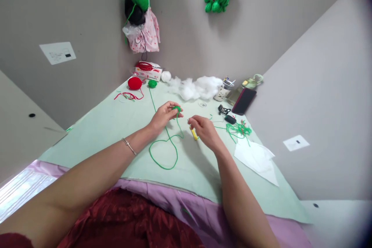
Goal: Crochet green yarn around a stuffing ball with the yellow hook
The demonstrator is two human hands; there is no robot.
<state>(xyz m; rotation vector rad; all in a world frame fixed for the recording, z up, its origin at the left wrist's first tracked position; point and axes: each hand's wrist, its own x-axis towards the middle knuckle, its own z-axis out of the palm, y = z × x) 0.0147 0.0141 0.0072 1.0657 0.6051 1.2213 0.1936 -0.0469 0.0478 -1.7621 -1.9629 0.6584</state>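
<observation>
My left hand [164, 116] is pinched on a small green crocheted piece [176, 108] above the pale green table [110, 128]. A green yarn strand [162, 151] runs down from it, loops on the table and trails back toward a small green yarn ball [152, 83]. My right hand [204, 129] is closed around a yellow-handled crochet hook [194, 133], a little to the right of the piece. A thin bracelet sits on my left wrist.
At the back lie a red yarn ball [135, 83], red yarn scraps [129, 95], white stuffing [195, 87], a cup of tools [223, 91] and a dark phone [244, 100]. Green yarn scraps [240, 128] and white paper [255, 159] lie at right. Bags hang on the wall.
</observation>
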